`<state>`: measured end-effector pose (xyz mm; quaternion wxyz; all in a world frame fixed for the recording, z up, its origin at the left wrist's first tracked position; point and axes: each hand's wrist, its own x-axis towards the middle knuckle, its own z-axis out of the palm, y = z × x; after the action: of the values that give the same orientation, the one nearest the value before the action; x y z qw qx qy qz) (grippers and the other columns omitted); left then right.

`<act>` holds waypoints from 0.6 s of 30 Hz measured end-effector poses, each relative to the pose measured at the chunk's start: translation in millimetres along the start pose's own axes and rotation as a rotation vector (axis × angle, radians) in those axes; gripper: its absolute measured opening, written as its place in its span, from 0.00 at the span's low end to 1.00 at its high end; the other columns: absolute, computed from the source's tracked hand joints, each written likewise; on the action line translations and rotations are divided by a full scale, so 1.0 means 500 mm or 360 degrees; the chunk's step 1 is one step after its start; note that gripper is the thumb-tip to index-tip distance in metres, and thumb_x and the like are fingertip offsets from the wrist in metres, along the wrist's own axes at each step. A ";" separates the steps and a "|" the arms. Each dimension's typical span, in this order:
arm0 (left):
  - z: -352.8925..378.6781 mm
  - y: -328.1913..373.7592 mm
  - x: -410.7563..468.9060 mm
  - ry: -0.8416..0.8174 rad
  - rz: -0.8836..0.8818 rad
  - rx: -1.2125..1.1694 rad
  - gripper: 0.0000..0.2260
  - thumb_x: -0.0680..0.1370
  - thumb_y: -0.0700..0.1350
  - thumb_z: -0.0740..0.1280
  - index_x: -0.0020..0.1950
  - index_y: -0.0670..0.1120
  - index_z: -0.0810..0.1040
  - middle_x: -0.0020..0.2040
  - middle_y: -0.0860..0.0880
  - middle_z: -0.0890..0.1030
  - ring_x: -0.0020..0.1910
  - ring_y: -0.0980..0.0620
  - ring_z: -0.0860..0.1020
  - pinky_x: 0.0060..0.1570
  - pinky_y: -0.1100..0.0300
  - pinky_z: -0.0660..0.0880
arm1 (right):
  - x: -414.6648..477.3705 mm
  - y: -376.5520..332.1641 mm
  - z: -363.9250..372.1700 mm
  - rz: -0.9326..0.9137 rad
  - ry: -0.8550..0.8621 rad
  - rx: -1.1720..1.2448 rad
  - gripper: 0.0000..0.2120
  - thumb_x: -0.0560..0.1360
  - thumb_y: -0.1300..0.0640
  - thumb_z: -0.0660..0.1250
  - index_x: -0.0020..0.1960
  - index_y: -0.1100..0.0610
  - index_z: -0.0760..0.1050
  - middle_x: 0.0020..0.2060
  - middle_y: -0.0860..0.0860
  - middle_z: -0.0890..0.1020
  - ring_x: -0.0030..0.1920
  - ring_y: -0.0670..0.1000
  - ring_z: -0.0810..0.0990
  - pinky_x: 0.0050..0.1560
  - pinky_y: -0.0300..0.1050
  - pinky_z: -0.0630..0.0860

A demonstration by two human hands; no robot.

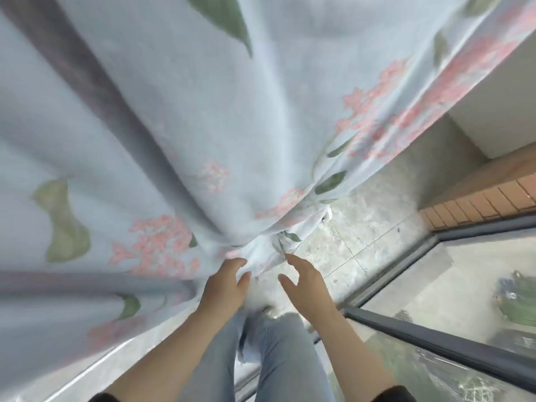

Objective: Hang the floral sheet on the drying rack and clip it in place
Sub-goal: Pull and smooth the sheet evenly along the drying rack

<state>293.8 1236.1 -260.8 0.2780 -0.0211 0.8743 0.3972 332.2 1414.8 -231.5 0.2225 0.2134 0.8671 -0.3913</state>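
Pale-blue floral sheet (pixel 179 117) hangs creased, pink blossoms, green leaves.

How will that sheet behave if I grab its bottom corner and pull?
The sheet will probably be floppy: it hangs in deep soft folds that gather near the left hand. It looks light, since the cloth seems thin. A pull would likely drag the folds along rather than move it as one piece. The right hand is open beside it.
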 end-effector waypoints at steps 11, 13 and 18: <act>-0.033 0.227 -0.114 -0.0178 0.0555 0.0127 0.13 0.77 0.44 0.67 0.61 0.46 0.78 0.58 0.50 0.80 0.58 0.51 0.77 0.61 0.54 0.73 | -0.200 -0.022 -0.162 0.0163 0.0522 0.0326 0.23 0.77 0.54 0.66 0.71 0.53 0.68 0.65 0.49 0.76 0.64 0.47 0.74 0.59 0.36 0.67; -0.048 0.263 -0.105 -0.0168 0.0617 0.0139 0.12 0.77 0.43 0.67 0.60 0.45 0.79 0.57 0.50 0.81 0.57 0.51 0.77 0.60 0.53 0.73 | -0.210 -0.038 -0.183 0.0167 0.0561 0.0383 0.24 0.77 0.54 0.67 0.71 0.53 0.68 0.65 0.48 0.75 0.64 0.47 0.73 0.59 0.36 0.67; -0.082 0.380 -0.072 -0.0248 0.0831 0.0114 0.12 0.77 0.45 0.66 0.61 0.46 0.78 0.57 0.53 0.80 0.58 0.54 0.77 0.60 0.57 0.74 | -0.231 -0.081 -0.269 0.0152 0.0774 0.0401 0.23 0.77 0.52 0.67 0.71 0.52 0.69 0.62 0.46 0.76 0.62 0.44 0.74 0.57 0.35 0.67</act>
<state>256.0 1330.3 -91.0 0.2331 0.2454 0.8397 0.4246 374.1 1471.5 -64.1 -0.0023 0.3677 0.8286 -0.4222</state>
